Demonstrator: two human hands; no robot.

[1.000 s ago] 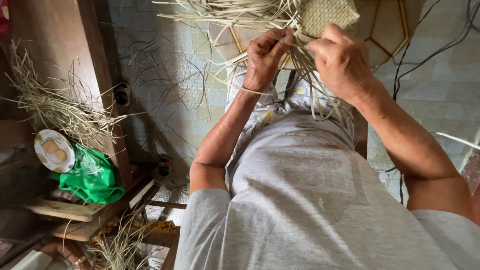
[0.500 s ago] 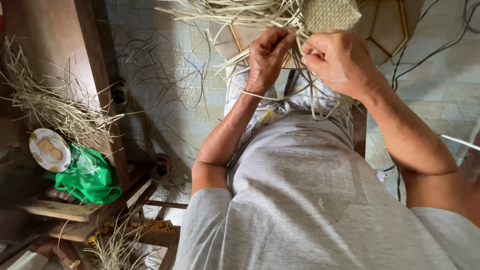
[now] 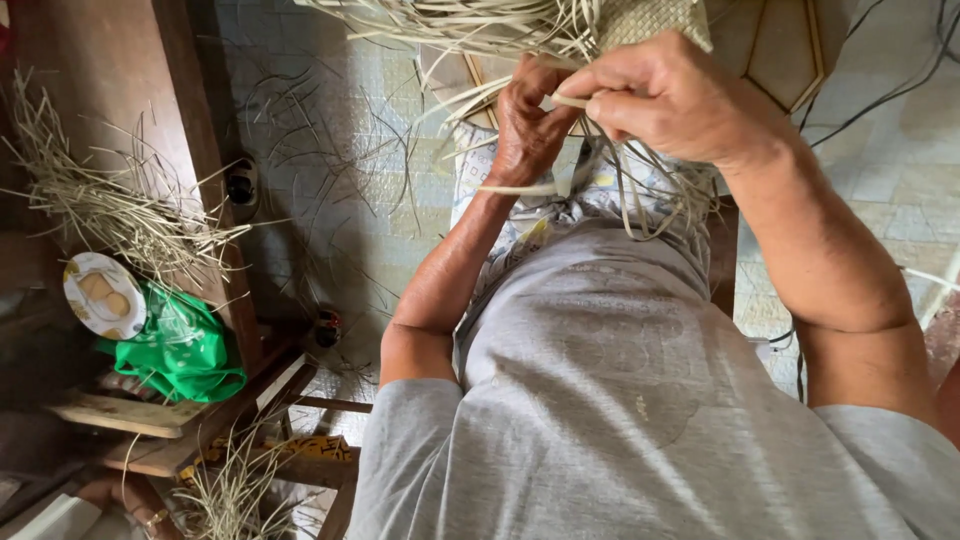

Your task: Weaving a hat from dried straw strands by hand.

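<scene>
The right hand is closed into a pinch: thumb and forefinger press together on a single pale flat strip, with the other fingers curled in behind them. The left hand sits just beside it, fingers bent and closed around the strands where they leave the weave; another loose strip crosses below its wrist. Both hands work at the lower edge of a woven piece, a flat patch of tight, straw-coloured checker plaiting that lies at the top of the view, above the person's lap. From that woven patch a fan of unwoven strands sprays out to the left, long, thin and dry-looking, while more loose ends hang in loops beneath the right hand, over the patterned cloth on the knees. Behind the piece a wooden frame with angled sides rests on the tiled floor. The person wears a grey shirt, which fills the lower middle of the view. At the left edge a heap of the same dry fibre lies against a brown wooden post, with a crumpled green bag and a round white lid beneath it on rough wooden boards.
</scene>
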